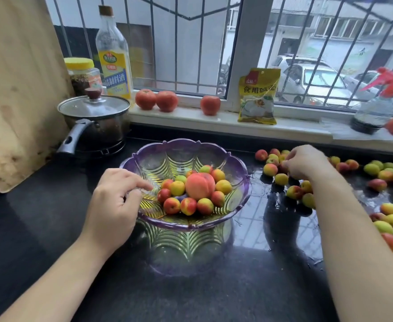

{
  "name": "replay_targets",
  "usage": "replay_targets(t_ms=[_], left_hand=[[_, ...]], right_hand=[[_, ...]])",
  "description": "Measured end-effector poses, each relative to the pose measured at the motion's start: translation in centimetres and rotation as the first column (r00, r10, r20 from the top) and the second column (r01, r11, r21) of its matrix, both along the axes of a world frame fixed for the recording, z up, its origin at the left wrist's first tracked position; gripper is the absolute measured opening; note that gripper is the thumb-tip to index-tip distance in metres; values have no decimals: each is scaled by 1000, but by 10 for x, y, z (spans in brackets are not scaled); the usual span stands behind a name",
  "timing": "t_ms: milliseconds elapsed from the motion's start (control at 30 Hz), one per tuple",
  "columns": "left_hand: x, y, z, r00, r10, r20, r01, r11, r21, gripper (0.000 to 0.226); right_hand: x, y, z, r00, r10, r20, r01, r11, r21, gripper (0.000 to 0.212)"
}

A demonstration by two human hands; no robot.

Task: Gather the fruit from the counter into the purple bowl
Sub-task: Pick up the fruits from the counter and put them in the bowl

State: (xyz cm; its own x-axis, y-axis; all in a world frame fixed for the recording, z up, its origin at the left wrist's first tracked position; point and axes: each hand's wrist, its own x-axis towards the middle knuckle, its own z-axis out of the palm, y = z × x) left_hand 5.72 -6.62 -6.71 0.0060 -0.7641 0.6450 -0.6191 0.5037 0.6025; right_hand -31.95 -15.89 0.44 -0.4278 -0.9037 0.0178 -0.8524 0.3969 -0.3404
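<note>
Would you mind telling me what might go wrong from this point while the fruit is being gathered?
1. The black counter looks wet, so the loose round fruit beside the right hand may roll away.
2. The big peach sits atop smaller fruit in the purple bowl; dropped pieces could dislodge it.
3. The left hand pinches only the rim, possibly tipping the bowl.

"料酒" on bottle point(114, 56); "食用碱面" on yellow packet point(258, 96)

left hand point(111, 196) curled (loosely) | right hand point(307, 162) curled, reaching forward
</note>
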Motion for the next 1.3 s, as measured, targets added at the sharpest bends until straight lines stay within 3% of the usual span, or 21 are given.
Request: replay_targets(t_ms=[167, 300, 433, 533, 667, 833, 967, 1100, 1300], left_hand=[[0, 0, -3, 994, 87, 66, -87, 996, -8, 34], [-10, 7, 3, 955, 179, 236, -162, 983, -88, 36], [-17, 13, 6, 910, 89, 405, 12, 971, -240, 49], [-29, 22, 10, 908, 44, 417, 88, 952, -293, 50], [-38, 35, 5, 820, -183, 543, 383, 879, -282, 35], [-9, 0, 2, 865, -25, 501, 165, 958, -237, 55], [-21, 4, -4, 860, -57, 508, 213, 943, -256, 44], [-16, 4, -2, 885, -69, 461, 214, 939, -271, 40], [-9, 1, -4, 922, -149, 359, 228, 955, -189, 54]], right_hand=[[18, -8, -21, 1000, -9, -30, 11, 997, 73, 37], [28, -8, -34, 984, -28, -174, 29, 1000, 3, 30], [30, -9, -34, 984, -47, -172, 31, 995, -93, 29], [31, -9, -22, 998, -30, -59, 15, 973, -230, 29], [38, -7, -9, 984, 129, 119, -87, 949, -304, 30], [44, -3, 3, 954, 248, 168, -170, 911, -377, 24], [49, 0, 11, 895, 360, 265, -251, 895, -368, 24], [59, 5, 19, 857, 453, 247, -329, 848, -415, 25], [78, 25, 33, 741, 632, 226, -572, 771, -279, 27]])
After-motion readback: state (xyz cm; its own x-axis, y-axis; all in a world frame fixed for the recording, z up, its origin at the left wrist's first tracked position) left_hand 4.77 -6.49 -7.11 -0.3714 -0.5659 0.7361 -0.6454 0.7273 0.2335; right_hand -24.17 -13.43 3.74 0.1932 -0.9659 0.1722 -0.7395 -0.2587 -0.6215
